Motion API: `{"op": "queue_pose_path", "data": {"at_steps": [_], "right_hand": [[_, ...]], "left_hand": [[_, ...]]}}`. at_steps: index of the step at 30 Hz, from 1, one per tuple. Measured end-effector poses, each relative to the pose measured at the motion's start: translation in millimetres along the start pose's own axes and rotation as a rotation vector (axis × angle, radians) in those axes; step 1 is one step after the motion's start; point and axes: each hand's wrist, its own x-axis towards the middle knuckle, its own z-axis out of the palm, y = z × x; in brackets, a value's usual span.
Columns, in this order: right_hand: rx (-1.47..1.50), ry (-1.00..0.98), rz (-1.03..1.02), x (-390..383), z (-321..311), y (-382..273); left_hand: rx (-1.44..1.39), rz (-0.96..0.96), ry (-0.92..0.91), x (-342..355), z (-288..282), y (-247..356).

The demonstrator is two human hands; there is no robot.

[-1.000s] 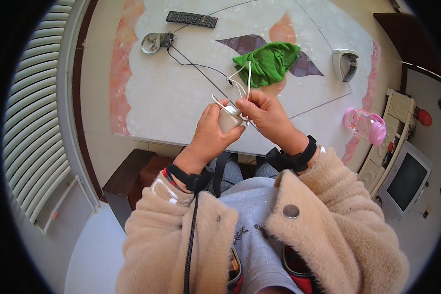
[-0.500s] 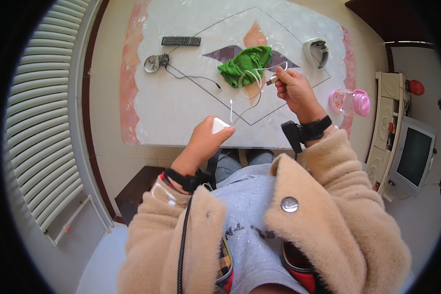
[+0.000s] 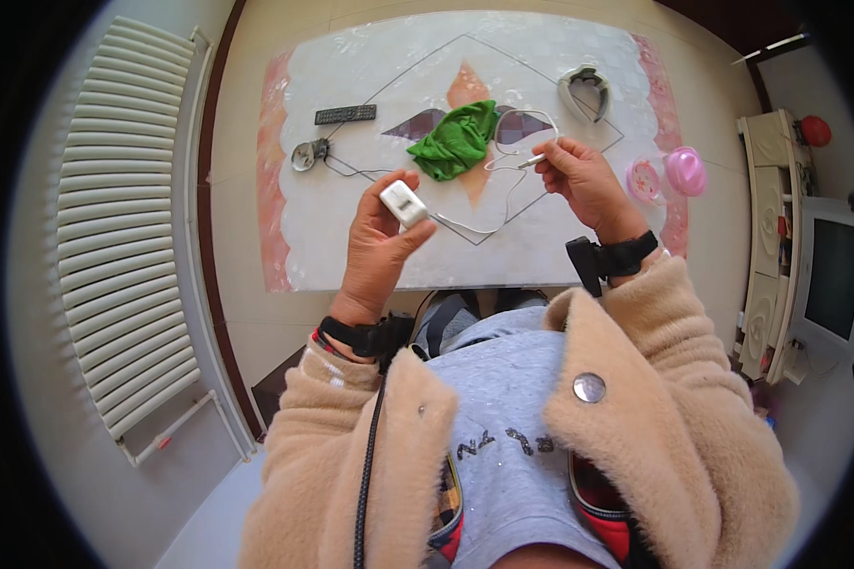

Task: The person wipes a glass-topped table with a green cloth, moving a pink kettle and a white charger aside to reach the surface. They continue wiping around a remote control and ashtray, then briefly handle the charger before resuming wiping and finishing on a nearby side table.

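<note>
Left hand (image 3: pixel 378 230) grips the white adapter (image 3: pixel 402 203) above the table (image 3: pixel 321 242); my right hand (image 3: pixel 588 182) pinches the white cable (image 3: pixel 479 232) near its plug (image 3: pixel 530 162), tip unclear. Slack near the green cloth (image 3: pixel 454 142) could snag if I pull.

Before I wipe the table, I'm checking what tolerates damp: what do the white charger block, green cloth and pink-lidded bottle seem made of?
White charger block: likely hard plastic, smooth with a slight sheen. Green cloth: matte fabric, judging by its soft folds; fibre unclear. Pink-lidded bottle: see-through body, plastic or perhaps glass; the shiny lid suggests plastic.
</note>
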Motion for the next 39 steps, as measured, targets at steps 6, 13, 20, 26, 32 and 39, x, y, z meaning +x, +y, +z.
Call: {"op": "queue_pose_path", "data": {"at_steps": [6,13,20,26,32,39], "right_hand": [[-0.025,0.005,0.019,-19.0,-28.6,-3.9],[-0.264,0.019,0.107,-29.5,-52.8,12.7],[-0.502,0.057,0.225,-18.1,-68.8,44.1],[-0.374,-0.007,0.226,-24.9,-85.2,49.8],[-0.102,-0.07,0.269,-37.5,-99.5,43.4],[0.056,-0.17,0.198,-47.1,-103.1,33.2]], "left_hand": [[-0.644,-0.186,-0.072,-2.0,16.3,-2.3],[-1.001,-0.271,-0.192,-14.2,33.3,6.3],[-0.992,-0.302,-0.185,-22.0,49.5,9.2],[-0.594,-0.278,-0.021,-30.9,62.0,2.8],[-0.383,-0.273,0.038,-38.1,78.7,-2.0],[0.062,-0.107,0.069,-42.0,104.3,-7.6]]}}
